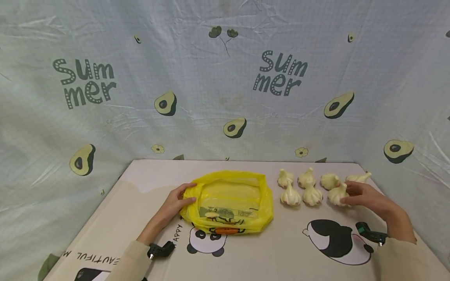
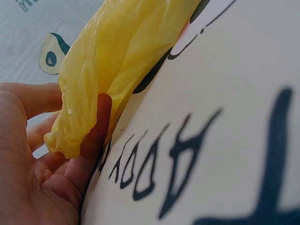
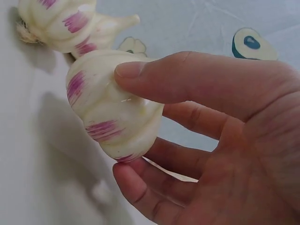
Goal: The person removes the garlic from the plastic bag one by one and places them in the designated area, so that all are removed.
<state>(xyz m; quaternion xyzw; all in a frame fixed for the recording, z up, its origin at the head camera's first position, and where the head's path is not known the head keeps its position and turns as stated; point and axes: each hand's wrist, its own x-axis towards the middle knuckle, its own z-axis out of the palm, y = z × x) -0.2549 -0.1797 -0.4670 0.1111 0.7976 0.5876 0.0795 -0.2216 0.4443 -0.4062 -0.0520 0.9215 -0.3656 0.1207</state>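
A yellow plastic bag [image 1: 232, 191] lies with its mouth spread wide on the table. My left hand [image 1: 174, 201] holds the bag's left edge, thumb on one side and fingers on the other; the left wrist view shows the gathered yellow film [image 2: 89, 84] between them. At the right, my right hand [image 1: 367, 197] grips a garlic bulb [image 1: 337, 194] between thumb and fingers. Purple streaks mark that bulb in the right wrist view, where it appears tilted. Beside it are several more garlic bulbs [image 1: 312, 195] in two rows, one of them [image 1: 358, 178] just behind my fingers.
The pale table [image 1: 267, 253] carries printed animals and lettering. Behind it hangs a curtain [image 1: 197, 78] with avocado prints, reaching round both sides. A dark band with a small device [image 1: 161, 249] sits on the left wrist, another device [image 1: 370, 234] on the right.
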